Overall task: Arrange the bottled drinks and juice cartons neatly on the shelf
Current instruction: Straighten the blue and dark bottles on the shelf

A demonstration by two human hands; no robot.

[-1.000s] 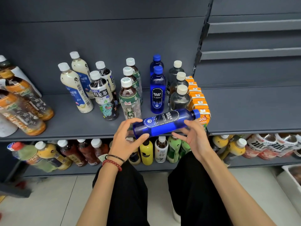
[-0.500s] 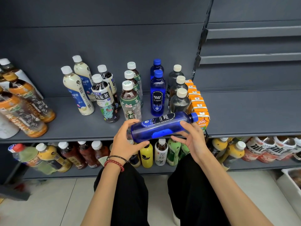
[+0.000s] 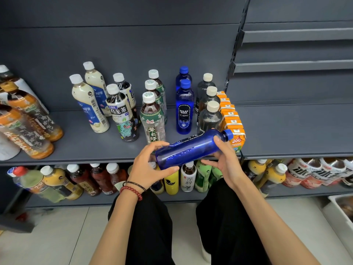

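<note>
**One more blue bottle for the blue row**

The step in hand looks like putting one more drink in its place. Both hands hold a blue bottle [image 3: 193, 148] just over the front edge of the shelf [image 3: 286, 131]. It lies on its side, with its blue cap [image 3: 228, 134] pointing right, toward the juice cartons [image 3: 232, 122]. The left grip [image 3: 150, 167] is curled round the bottom end, fingers on top and thumb below. The right grip [image 3: 225, 159] is curled round the part near the neck. Neither is open wide. Both are closed on this one bottle.

Next, I think the bottle must be turned so the cap points up, then set down on its bottom. The best spot seems to be in front of the two standing blue bottles [image 3: 184, 111], near the front edge. That gap is narrow. The green tea bottles [image 3: 152, 121] are on its left and the clear bottles [image 3: 210, 119] on its right. So it should go down straight and slowly, or it may knock a neighbour over.

The held bottle is see-through blue, with little drops or bubbles inside. I cannot tell how full it is. The green tea bottles hold brown tea. Further left, the white drink bottles [image 3: 89, 104] hold something creamy. At the shelf's left end, the orange tea bottles [image 3: 28, 129] look tipped over. Every cap I can see is on, and the cartons are shut.
</note>
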